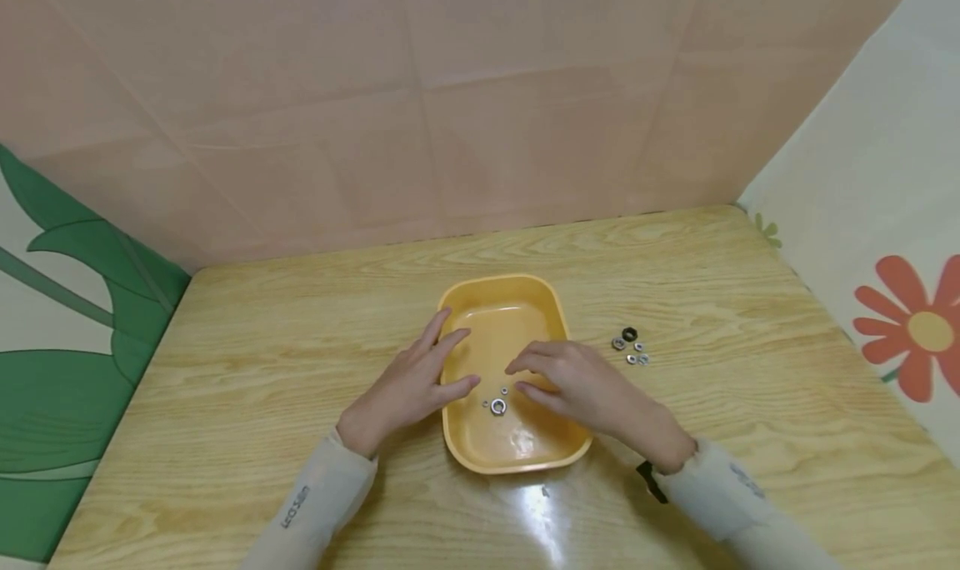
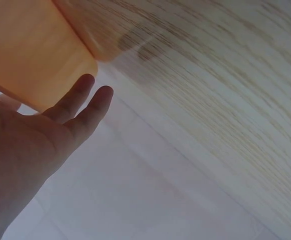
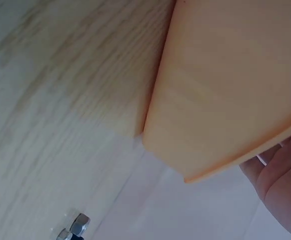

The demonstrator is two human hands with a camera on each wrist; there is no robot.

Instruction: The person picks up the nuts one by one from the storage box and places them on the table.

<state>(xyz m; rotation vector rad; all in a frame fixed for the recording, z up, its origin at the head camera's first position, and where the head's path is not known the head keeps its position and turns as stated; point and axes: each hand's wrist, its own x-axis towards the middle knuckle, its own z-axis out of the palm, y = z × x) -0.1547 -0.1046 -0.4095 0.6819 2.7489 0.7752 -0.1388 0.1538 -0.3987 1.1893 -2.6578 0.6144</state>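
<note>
A yellow plastic tray (image 1: 506, 468) sits on the wooden table, with a large metal nut (image 1: 498, 407) and two smaller nuts on its floor near the front. My left hand (image 1: 412, 384) reaches over the tray's left rim, fingers spread and nothing held. In the left wrist view, the fingers (image 2: 99, 102) show beside the tray's outer wall (image 2: 60, 55). Over the right side of the tray hovers my right hand (image 1: 573, 382), its fingers loosely bent and apart from the thumb. The right wrist view shows it past the tray rim (image 3: 235, 162), mostly hidden.
To the right of the tray lies a loose group: a black nut (image 1: 630, 334), a grey nut (image 1: 618, 343) and several small ones. A pinkish covered wall (image 1: 450, 137) rises behind the table, and a flower-printed panel (image 1: 862, 220) stands at the right.
</note>
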